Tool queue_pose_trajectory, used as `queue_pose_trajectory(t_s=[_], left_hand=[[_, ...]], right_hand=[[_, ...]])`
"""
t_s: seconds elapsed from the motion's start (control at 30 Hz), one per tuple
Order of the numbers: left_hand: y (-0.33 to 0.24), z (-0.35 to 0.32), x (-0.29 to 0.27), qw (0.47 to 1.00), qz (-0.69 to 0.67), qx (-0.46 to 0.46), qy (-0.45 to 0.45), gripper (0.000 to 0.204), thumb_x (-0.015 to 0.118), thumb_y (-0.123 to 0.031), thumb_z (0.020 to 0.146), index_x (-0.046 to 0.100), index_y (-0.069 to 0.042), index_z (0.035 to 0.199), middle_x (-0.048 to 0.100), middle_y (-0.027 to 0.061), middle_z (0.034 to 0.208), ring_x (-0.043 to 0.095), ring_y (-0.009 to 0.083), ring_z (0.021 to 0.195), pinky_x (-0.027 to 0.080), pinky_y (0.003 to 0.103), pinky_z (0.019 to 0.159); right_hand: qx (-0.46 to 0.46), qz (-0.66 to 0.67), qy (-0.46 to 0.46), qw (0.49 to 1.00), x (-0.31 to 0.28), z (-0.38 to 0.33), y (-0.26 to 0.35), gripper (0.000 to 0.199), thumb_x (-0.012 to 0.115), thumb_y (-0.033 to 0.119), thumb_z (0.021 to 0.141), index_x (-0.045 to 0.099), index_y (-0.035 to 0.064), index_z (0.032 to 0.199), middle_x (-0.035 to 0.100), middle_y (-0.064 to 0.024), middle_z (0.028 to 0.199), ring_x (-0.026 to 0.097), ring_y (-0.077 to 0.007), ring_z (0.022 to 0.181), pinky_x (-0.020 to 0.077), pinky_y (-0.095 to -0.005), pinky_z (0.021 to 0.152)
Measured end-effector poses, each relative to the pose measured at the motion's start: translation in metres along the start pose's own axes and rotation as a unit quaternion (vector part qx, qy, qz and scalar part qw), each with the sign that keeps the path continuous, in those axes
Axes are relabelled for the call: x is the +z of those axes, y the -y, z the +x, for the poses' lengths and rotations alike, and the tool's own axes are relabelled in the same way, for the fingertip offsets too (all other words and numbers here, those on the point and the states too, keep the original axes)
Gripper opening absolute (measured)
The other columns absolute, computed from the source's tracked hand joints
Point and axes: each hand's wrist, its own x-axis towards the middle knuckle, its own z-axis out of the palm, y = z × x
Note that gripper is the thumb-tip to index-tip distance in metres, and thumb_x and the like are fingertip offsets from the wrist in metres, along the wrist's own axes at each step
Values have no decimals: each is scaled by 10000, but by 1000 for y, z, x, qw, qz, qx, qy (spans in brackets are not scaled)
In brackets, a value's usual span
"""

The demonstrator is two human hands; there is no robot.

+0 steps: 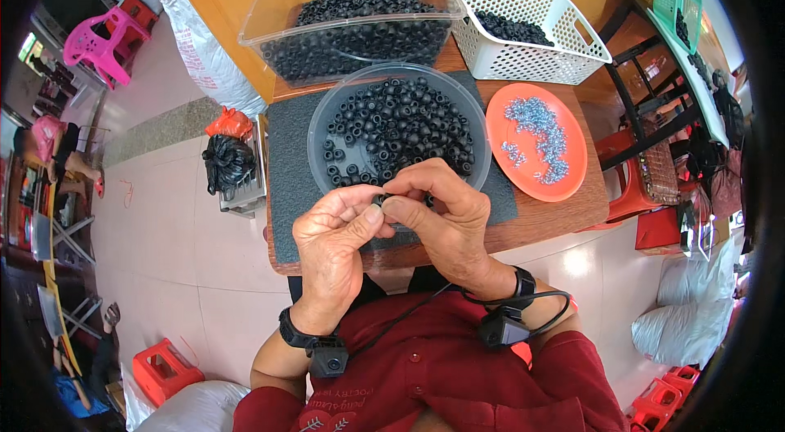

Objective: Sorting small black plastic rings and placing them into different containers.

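Note:
In front of me, over the near rim of a round clear tub [318, 133], my left hand [334, 240] and my right hand [451, 223] meet at the fingertips. Both are closed in a pinch on one small black plastic piece [380, 199], mostly covered by thumbs and fingers. Many small round hollow black pieces [401, 117] lie in the tub below. To the right, an orange plate [508, 168] carries many tiny silvery metal bits [549, 137]. Tub and plate overlap closely at their rims.
Behind the tub stand a large clear bin [253, 35] and a white perforated basket [531, 68], both with black pieces. A dark grey mat [288, 154] covers part of the wooden table [593, 178]. Left of the table hangs a black bag [227, 164]. Red stools [166, 371] stand around.

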Motion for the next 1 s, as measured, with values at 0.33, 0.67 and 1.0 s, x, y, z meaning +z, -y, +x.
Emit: queue_pose_trajectory(t_s=[0.33, 0.67, 1.0], left_hand=[[1, -1, 5, 1000, 15, 11, -2, 183, 635, 15, 853, 628, 66, 1029, 669, 116, 889, 639, 143, 718, 549, 245, 662], [0, -1, 5, 999, 40, 24, -5, 190, 646, 7, 849, 629, 69, 1028, 671, 110, 883, 636, 130, 713, 547, 238, 662], [3, 0, 2, 999, 38, 12, 10, 182, 633, 18, 854, 627, 67, 1029, 669, 120, 915, 649, 142, 752, 561, 259, 671]], right_hand=[[-75, -100, 9, 992, -5, 0, 6, 131, 676, 13, 764, 643, 17, 891, 613, -76, 806, 579, -196, 739, 471, -289, 610], [-80, -109, 8, 991, -7, -1, 6, 142, 670, -13, 760, 639, 14, 895, 620, -77, 815, 576, -203, 722, 465, -297, 607], [-96, -97, 12, 991, -8, 0, 1, 152, 658, -42, 735, 641, 18, 874, 629, -75, 816, 571, -223, 744, 456, -317, 641]])
